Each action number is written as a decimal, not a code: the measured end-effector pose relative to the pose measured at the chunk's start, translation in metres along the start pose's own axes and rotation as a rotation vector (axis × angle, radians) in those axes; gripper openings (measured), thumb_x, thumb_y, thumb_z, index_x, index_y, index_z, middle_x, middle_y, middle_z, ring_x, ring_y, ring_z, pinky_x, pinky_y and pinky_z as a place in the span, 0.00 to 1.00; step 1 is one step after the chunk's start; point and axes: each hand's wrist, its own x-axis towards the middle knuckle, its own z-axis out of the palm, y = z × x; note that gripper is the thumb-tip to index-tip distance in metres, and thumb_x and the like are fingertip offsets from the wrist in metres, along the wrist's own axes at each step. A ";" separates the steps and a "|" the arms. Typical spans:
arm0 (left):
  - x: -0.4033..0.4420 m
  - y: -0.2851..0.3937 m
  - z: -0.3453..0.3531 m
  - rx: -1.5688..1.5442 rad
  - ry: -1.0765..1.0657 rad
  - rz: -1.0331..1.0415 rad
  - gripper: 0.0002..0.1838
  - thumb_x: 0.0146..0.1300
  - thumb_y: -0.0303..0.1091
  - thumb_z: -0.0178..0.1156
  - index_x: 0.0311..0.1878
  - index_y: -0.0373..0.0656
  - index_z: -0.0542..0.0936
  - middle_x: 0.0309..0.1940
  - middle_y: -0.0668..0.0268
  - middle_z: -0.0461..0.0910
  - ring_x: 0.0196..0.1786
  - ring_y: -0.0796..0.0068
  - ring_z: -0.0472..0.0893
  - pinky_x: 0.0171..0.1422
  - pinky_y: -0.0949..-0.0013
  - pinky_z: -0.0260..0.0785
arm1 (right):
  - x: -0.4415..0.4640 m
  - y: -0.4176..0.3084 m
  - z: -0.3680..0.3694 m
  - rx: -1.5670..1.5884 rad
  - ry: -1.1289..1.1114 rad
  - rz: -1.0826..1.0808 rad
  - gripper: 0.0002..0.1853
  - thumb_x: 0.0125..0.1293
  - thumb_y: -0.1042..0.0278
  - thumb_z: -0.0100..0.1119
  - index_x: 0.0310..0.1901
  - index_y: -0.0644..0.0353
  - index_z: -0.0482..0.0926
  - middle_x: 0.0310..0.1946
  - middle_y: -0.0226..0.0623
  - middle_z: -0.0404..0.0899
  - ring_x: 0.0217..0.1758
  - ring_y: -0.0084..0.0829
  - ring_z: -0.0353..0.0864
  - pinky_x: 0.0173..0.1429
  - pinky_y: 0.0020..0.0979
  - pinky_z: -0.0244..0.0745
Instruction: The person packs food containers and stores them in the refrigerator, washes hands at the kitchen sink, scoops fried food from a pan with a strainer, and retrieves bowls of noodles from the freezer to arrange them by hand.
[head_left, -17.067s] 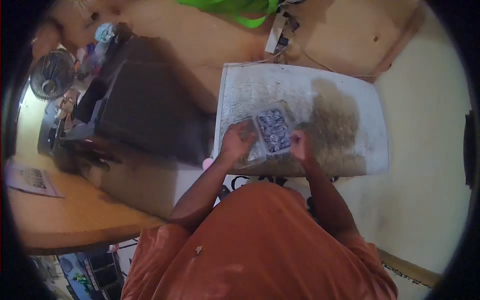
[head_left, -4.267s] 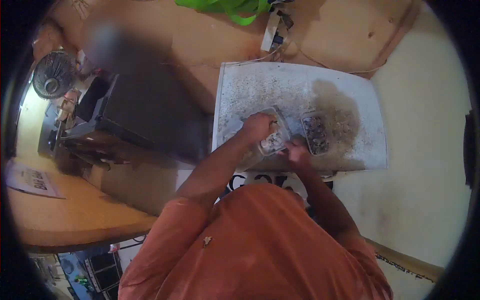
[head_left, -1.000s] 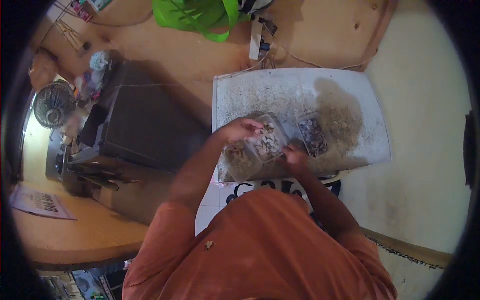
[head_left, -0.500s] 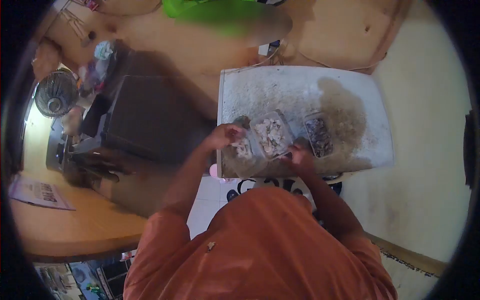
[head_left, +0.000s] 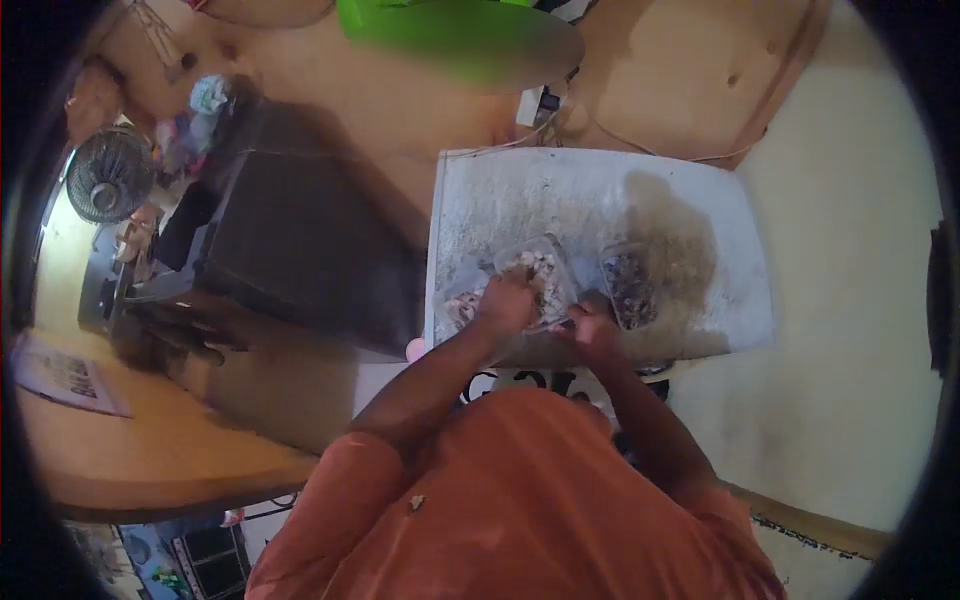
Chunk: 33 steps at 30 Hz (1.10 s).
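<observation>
Three clear plastic containers stand side by side on a white, stained surface. The middle container [head_left: 547,244] holds pale, whitish chunks [head_left: 551,283]. My left hand [head_left: 510,303] reaches into it from the near left, its fingers down among the chunks and mostly hidden. At the near right corner of that container, my right hand [head_left: 592,330] grips the rim with bent fingers. Pale strips or pieces [head_left: 463,306] lie in the left container, partly covered by my left hand and forearm. Dark purplish-brown pieces [head_left: 630,285] fill the right container, just beyond my right hand.
The white surface [head_left: 510,185] has a large brown stain on its right. A dark cabinet-like box [head_left: 310,240] stands at the left, near a fan [head_left: 110,175]. A wooden counter [head_left: 160,450] curves in front of it. A green object [head_left: 440,35] is at the top.
My left hand has moved right, from over the left container into the middle one. My right hand stays at the middle container's corner. The view has shifted slightly.
</observation>
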 end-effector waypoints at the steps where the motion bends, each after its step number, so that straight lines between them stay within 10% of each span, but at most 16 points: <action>1: 0.003 0.002 0.001 -0.001 0.000 0.004 0.15 0.50 0.43 0.62 0.36 0.43 0.81 0.39 0.57 0.79 0.48 0.58 0.76 0.53 0.56 0.66 | 0.000 -0.001 -0.002 -0.001 0.002 0.003 0.34 0.55 0.35 0.54 0.50 0.60 0.75 0.50 0.50 0.74 0.52 0.49 0.75 0.54 0.40 0.70; 6: 0.017 0.005 0.012 0.105 -0.299 -0.137 0.15 0.49 0.38 0.60 0.42 0.46 0.81 0.44 0.57 0.78 0.52 0.61 0.75 0.54 0.58 0.65 | -0.003 -0.004 0.009 0.004 -0.005 0.097 0.36 0.55 0.33 0.51 0.53 0.58 0.75 0.53 0.49 0.73 0.55 0.48 0.73 0.58 0.42 0.68; 15: 0.007 -0.010 0.017 -0.038 0.018 0.155 0.15 0.48 0.32 0.60 0.43 0.45 0.80 0.40 0.58 0.79 0.49 0.59 0.77 0.55 0.56 0.66 | 0.000 -0.005 0.002 -0.022 -0.141 0.142 0.39 0.55 0.28 0.45 0.55 0.55 0.74 0.57 0.49 0.71 0.58 0.48 0.71 0.61 0.42 0.66; 18: 0.022 -0.006 0.008 0.164 -0.314 0.100 0.14 0.47 0.34 0.63 0.40 0.45 0.81 0.42 0.58 0.79 0.51 0.60 0.76 0.55 0.56 0.65 | -0.002 0.002 0.013 0.023 -0.089 0.133 0.40 0.55 0.27 0.43 0.56 0.55 0.74 0.57 0.49 0.71 0.58 0.48 0.71 0.61 0.41 0.65; 25: 0.030 -0.018 0.006 0.260 -0.335 0.266 0.15 0.46 0.39 0.66 0.39 0.46 0.82 0.42 0.59 0.79 0.53 0.63 0.74 0.52 0.57 0.68 | -0.001 -0.007 -0.002 0.060 -0.137 0.163 0.40 0.55 0.27 0.44 0.54 0.58 0.75 0.55 0.49 0.72 0.58 0.47 0.72 0.61 0.41 0.65; 30: 0.039 -0.029 -0.018 -0.029 -0.348 0.233 0.15 0.47 0.40 0.66 0.39 0.46 0.82 0.35 0.56 0.80 0.43 0.58 0.79 0.48 0.59 0.70 | -0.002 0.009 0.027 0.020 0.116 0.030 0.39 0.55 0.27 0.43 0.42 0.62 0.78 0.42 0.51 0.78 0.44 0.49 0.77 0.49 0.47 0.71; 33: 0.027 -0.061 -0.052 -0.507 -0.275 0.162 0.13 0.48 0.34 0.66 0.38 0.42 0.81 0.37 0.58 0.81 0.41 0.59 0.80 0.47 0.61 0.71 | 0.001 0.008 0.021 0.012 -0.127 0.115 0.41 0.55 0.27 0.46 0.53 0.60 0.75 0.54 0.53 0.72 0.58 0.47 0.72 0.60 0.40 0.66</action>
